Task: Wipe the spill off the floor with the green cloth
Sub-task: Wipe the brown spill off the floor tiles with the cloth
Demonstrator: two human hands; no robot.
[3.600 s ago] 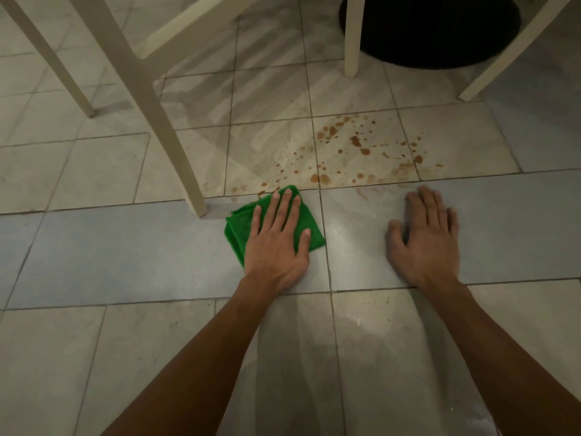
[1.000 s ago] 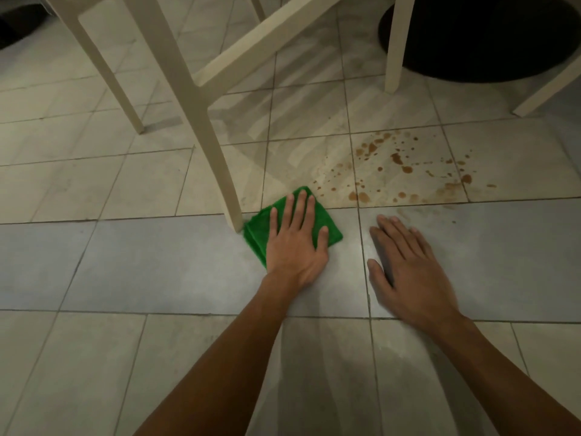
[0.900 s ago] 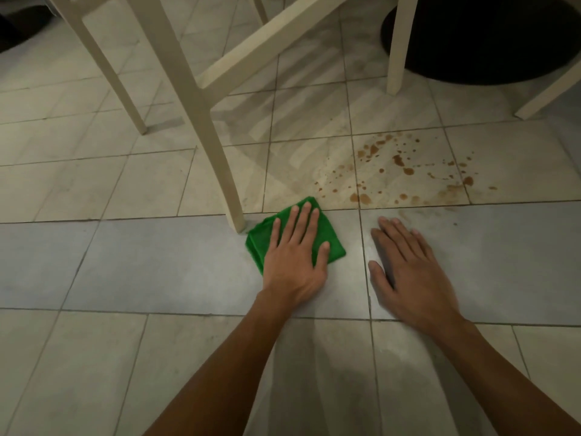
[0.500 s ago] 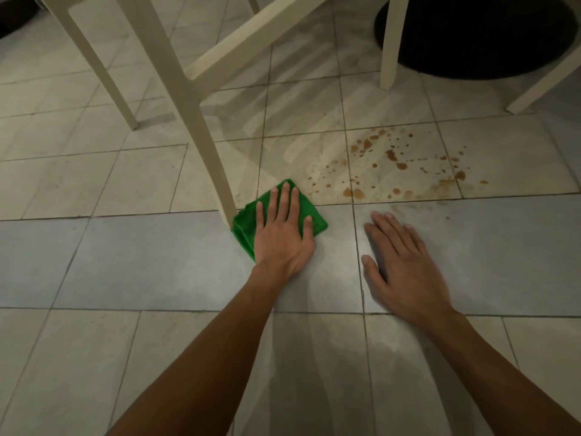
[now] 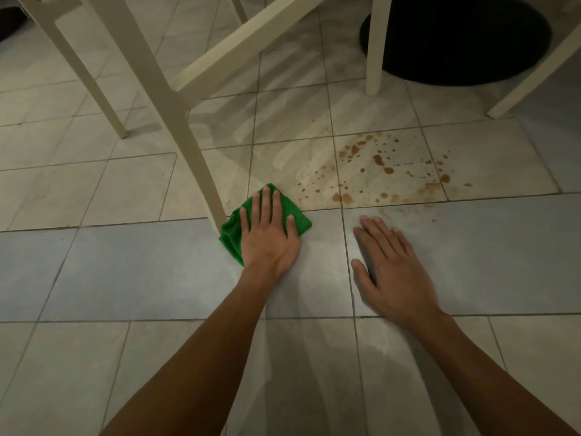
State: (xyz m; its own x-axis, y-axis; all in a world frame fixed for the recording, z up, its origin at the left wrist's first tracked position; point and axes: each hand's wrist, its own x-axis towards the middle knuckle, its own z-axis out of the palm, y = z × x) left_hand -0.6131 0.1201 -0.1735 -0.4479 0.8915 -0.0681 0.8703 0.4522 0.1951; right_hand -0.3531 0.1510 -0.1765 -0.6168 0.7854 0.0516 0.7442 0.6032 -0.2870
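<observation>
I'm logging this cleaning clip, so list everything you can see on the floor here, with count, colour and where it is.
green cloth: one, green, folded flat on the floor against the foot of the nearest furniture leg, under the left hand.
spill: one patch of many brown drops, on the beige tiles just beyond and right of the cloth.
furniture legs: at least four plus a slanted crossbar, cream, standing across the top half.
round mat: one, black, top right.
floor: beige tiles with a grey tile band across the middle.
left hand: one, flat on the cloth, fingers spread.
right hand: one, palm down on the grey tile, holding nothing.
</observation>
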